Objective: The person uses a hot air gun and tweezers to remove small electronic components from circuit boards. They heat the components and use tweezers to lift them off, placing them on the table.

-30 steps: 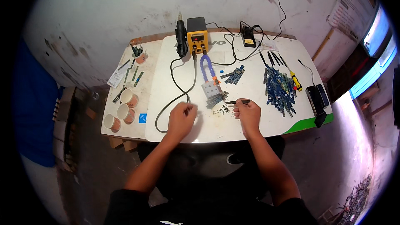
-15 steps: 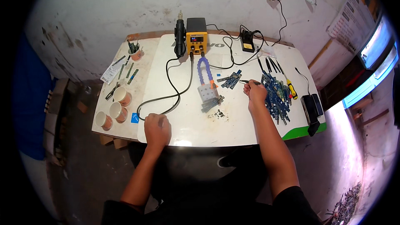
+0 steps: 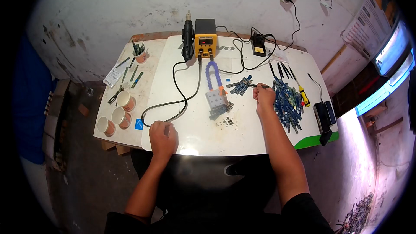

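My right hand (image 3: pixel 264 98) grips dark tweezers (image 3: pixel 255 86) whose tip points left. That tip is at the right edge of a small fan of narrow circuit boards (image 3: pixel 239 86); whether it touches them is too small to tell. Just right of the hand lies a big heap of similar blue-green boards (image 3: pixel 287 106). My left hand (image 3: pixel 163 138) rests near the table's front edge with its fingers curled in and nothing visible in them. Between the hands a pale block (image 3: pixel 214 97) with a blue jointed hose (image 3: pixel 208 76) has a few strips at its front, beside small dark bits (image 3: pixel 228 122).
A yellow-black soldering station (image 3: pixel 205 39) with a hot-air handle (image 3: pixel 187 39) stands at the back, its cable (image 3: pixel 173 117) looping over the table. Paper cups (image 3: pixel 125 100) stand at left. A soldering iron stand (image 3: pixel 258 45), a yellow screwdriver (image 3: pixel 304 97) and a black device (image 3: pixel 324 115) are at right.
The tweezers' tip has moved slightly left to the small fan of boards, as my right hand shifts a little. My left hand stays put. The view has tilted slightly.
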Demonstrator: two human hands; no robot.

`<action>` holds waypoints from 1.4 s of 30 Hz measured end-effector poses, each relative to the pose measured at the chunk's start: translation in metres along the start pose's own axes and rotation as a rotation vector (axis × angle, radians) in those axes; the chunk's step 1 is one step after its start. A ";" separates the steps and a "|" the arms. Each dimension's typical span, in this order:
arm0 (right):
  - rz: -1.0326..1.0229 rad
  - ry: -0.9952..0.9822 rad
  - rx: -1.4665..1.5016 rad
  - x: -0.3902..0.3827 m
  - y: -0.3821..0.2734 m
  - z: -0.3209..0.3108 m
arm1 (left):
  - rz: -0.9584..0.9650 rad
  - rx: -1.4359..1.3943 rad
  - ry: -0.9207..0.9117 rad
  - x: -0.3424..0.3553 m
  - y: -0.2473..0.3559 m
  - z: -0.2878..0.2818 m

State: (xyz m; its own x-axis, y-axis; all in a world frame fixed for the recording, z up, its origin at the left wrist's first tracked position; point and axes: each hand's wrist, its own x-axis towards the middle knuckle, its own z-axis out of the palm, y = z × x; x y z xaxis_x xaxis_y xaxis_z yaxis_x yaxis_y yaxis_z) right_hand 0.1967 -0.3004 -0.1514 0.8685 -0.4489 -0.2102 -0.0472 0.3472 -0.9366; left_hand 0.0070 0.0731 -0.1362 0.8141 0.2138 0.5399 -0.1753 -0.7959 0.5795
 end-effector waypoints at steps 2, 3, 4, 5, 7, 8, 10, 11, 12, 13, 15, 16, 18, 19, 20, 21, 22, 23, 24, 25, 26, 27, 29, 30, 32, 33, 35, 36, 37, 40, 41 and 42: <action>0.006 -0.010 -0.013 0.001 -0.002 0.001 | 0.009 -0.002 0.010 0.000 0.000 0.000; 0.003 -0.007 -0.016 0.001 -0.002 0.001 | 0.010 -0.006 0.012 0.000 0.001 0.000; -0.001 -0.004 -0.019 0.001 -0.002 0.000 | 0.012 -0.010 0.014 0.000 0.002 0.000; -0.006 -0.002 -0.022 0.003 -0.002 -0.001 | 0.016 -0.014 0.020 0.000 0.002 0.000; -0.002 0.003 0.010 0.005 -0.003 -0.005 | 0.025 -0.024 0.029 0.001 0.002 0.001; 0.002 0.005 0.027 0.002 -0.003 -0.006 | 0.024 -0.026 0.027 0.001 0.002 0.001; 0.000 0.032 0.038 -0.002 -0.006 -0.010 | 0.023 -0.033 0.020 0.001 0.003 0.001; 0.001 0.043 0.046 -0.008 -0.008 -0.011 | 0.018 -0.035 0.024 0.000 0.002 0.000; 0.010 0.052 0.045 -0.020 -0.016 -0.008 | 0.014 -0.035 0.029 -0.001 0.000 -0.001; 0.019 0.061 0.044 -0.032 -0.023 -0.005 | 0.010 -0.036 0.033 -0.002 -0.001 -0.002; 0.019 0.073 0.060 -0.047 -0.032 -0.009 | -0.032 -0.107 0.019 -0.001 0.000 -0.004; 0.014 0.071 0.075 -0.052 -0.033 -0.013 | -0.054 -0.141 0.012 0.000 0.001 -0.005; -0.006 0.070 0.106 -0.063 -0.038 -0.022 | -0.090 -0.253 -0.040 0.011 0.021 -0.006; -0.018 0.067 0.121 -0.069 -0.039 -0.026 | -0.111 -0.308 -0.066 0.018 0.034 -0.006; -0.031 0.064 0.137 -0.074 -0.042 -0.030 | -0.115 -0.347 -0.106 0.026 0.046 -0.006; -0.018 0.059 0.159 -0.081 -0.041 -0.030 | -0.200 -0.417 -0.181 0.036 0.056 -0.006; -0.006 0.055 0.181 -0.087 -0.040 -0.031 | -0.285 -0.487 -0.256 0.046 0.066 -0.004; 0.001 0.055 0.201 -0.094 -0.040 -0.033 | -0.368 -0.562 -0.334 0.058 0.077 0.001; 0.009 0.030 0.198 -0.099 -0.036 -0.035 | -0.420 -0.624 -0.433 0.070 0.086 0.006; 0.015 0.026 0.200 -0.105 -0.033 -0.039 | -0.468 -0.693 -0.543 0.082 0.096 0.015; 0.027 0.012 0.208 -0.111 -0.030 -0.038 | -0.533 -0.697 -0.625 0.093 0.102 0.019; 0.036 -0.003 0.217 -0.117 -0.028 -0.036 | -0.595 -0.700 -0.705 0.104 0.105 0.028; 0.055 -0.020 0.253 -0.131 -0.022 -0.031 | -0.686 -0.709 -0.846 0.119 0.101 0.043; 0.063 -0.030 0.279 -0.138 -0.022 -0.030 | -0.709 -0.716 -0.911 0.126 0.099 0.052; 0.080 -0.048 0.312 -0.148 -0.025 -0.027 | -0.732 -0.739 -0.989 0.132 0.108 0.058; 0.080 -0.048 0.304 -0.152 -0.025 -0.025 | -0.752 -0.750 -0.995 0.133 0.113 0.062; 0.082 -0.054 0.287 -0.159 -0.025 -0.018 | -0.796 -0.773 -1.000 0.137 0.117 0.068; 0.085 -0.054 0.286 -0.159 -0.023 -0.016 | -0.806 -0.778 -1.010 0.139 0.115 0.071; 0.089 -0.050 0.304 -0.161 -0.021 -0.013 | -0.817 -0.783 -1.018 0.141 0.112 0.074; 0.097 -0.029 0.343 -0.162 -0.015 -0.007 | -0.833 -0.795 -1.028 0.143 0.109 0.078; 0.098 -0.023 0.351 -0.163 -0.013 -0.006 | -0.834 -0.798 -1.028 0.143 0.109 0.079; 0.099 -0.017 0.359 -0.163 -0.012 -0.005 | -0.833 -0.800 -1.022 0.144 0.110 0.079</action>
State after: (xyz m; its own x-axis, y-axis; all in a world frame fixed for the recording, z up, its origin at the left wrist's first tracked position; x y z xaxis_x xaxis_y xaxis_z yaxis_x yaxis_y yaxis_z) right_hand 0.0532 -0.2354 -0.1076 0.8766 -0.3862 -0.2872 0.0425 0.6564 -0.7532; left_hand 0.1488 -0.0284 -0.0436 0.7897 -0.3030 -0.5335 0.5371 -0.0788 0.8398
